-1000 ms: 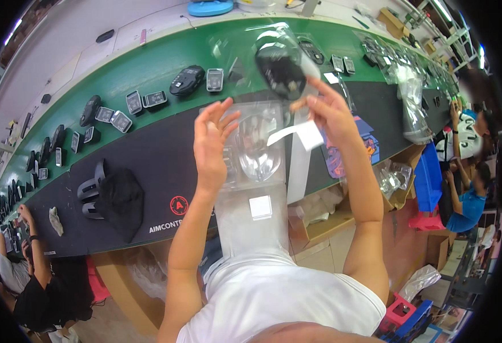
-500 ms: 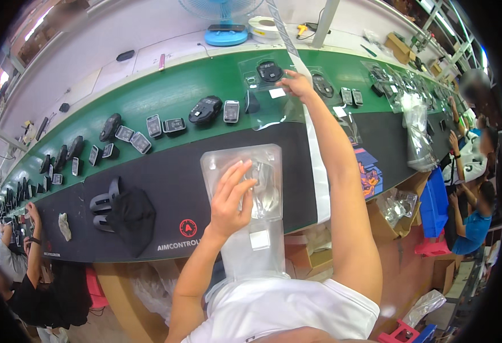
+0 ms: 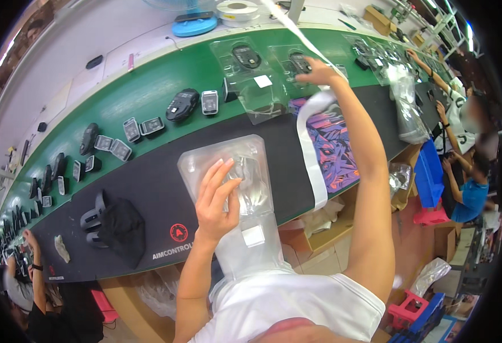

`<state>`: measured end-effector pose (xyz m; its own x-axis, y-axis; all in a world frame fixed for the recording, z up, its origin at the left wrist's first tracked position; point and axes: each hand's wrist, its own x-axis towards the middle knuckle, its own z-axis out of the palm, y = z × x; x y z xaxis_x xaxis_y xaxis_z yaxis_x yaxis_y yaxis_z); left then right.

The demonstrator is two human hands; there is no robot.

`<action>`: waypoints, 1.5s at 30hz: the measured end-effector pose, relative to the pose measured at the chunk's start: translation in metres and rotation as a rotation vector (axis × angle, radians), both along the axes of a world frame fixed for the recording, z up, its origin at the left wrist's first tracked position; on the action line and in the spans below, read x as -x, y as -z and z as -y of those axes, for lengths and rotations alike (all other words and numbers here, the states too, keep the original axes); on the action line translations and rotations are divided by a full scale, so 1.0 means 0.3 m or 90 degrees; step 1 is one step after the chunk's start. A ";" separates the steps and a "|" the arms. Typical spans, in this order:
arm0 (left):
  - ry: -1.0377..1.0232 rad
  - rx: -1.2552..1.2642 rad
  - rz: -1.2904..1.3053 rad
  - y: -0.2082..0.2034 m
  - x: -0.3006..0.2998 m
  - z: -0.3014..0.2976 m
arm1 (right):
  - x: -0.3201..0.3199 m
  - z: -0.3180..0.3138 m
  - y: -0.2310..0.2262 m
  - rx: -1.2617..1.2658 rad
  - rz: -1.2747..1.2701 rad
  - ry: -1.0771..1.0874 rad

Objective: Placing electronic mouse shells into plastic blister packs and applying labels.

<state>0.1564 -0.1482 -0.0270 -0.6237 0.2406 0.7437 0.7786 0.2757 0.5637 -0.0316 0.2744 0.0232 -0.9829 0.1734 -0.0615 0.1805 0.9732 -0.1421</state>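
My left hand [image 3: 217,200] rests with fingers spread on a stack of clear plastic blister shells [image 3: 254,151], which leans toward my body at the bench's front edge. A white label [image 3: 254,235] shows on the lower part of the stack. My right hand [image 3: 321,74] reaches to the far side, open, its fingertips beside a dark computer mouse [image 3: 301,62] in a clear shell; whether they touch is unclear. To its left another black mouse [image 3: 246,56] sits in an opened clear shell with a white card [image 3: 263,81]. A white strip [image 3: 308,137] bends past my right wrist.
Several mice [image 3: 182,104] and small dark boxes [image 3: 209,103] line the green bench top [image 3: 148,94]. A black cloth pouch [image 3: 122,228] lies on the black mat [image 3: 165,200]; a colourful printed mat [image 3: 331,148] lies right. Cardboard boxes [image 3: 328,231] stand below. Co-workers sit at both ends.
My right hand has moved from the left mouse's shell to the shell on its right. The white strip has bent and shifted, uncovering more of the printed mat. My left hand stays on the stack.
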 end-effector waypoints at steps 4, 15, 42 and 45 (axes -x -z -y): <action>0.025 0.004 0.010 -0.003 0.005 -0.004 | -0.228 -0.058 0.111 -0.046 0.084 0.108; 0.019 0.009 0.018 -0.001 0.000 0.011 | -0.429 0.044 0.169 0.024 -0.036 0.143; -0.059 0.105 -0.066 -0.089 -0.025 0.101 | -0.571 0.548 0.078 0.558 -0.414 -0.132; -0.193 0.242 0.014 -0.123 -0.004 0.130 | -0.696 0.732 -0.004 0.534 -0.307 -0.261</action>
